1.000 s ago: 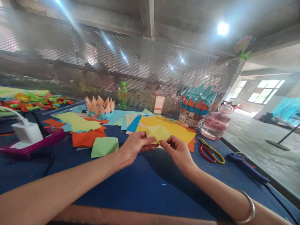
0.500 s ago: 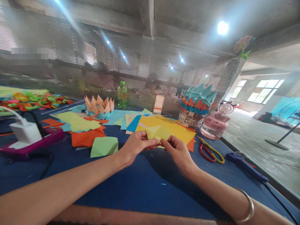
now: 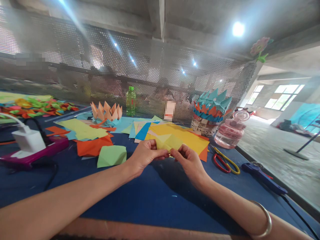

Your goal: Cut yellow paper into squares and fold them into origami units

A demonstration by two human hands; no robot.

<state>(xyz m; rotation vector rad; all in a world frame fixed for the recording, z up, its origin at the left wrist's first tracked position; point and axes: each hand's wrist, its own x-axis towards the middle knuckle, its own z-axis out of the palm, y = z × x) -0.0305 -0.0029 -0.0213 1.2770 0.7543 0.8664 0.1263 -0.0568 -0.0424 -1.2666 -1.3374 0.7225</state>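
Observation:
Between my hands, above the blue table (image 3: 150,200), is a small piece of folded yellow paper (image 3: 168,141). My left hand (image 3: 147,155) pinches its left side, thumb along the lower edge. My right hand (image 3: 188,163) grips the lower right edge between thumb and curled fingers. Parts of the paper's lower edge are hidden by the fingertips. Just behind it lies a stack of larger yellow sheets (image 3: 192,135). A light green square of paper (image 3: 112,156) rests on the table left of my left hand.
Scissors (image 3: 225,161) and a blue corded tool (image 3: 263,178) lie at right, near a pink water bottle (image 3: 230,133) and a paper-topped basket (image 3: 207,125). Behind are a peach paper crown (image 3: 106,113) and a green bottle (image 3: 130,101). A purple power strip (image 3: 56,148) sits left.
My fingertips have shifted slightly along the lower edge of the yellow paper, and the paper's visible lower fold looks flatter. Both hands keep their grip in nearly the same place.

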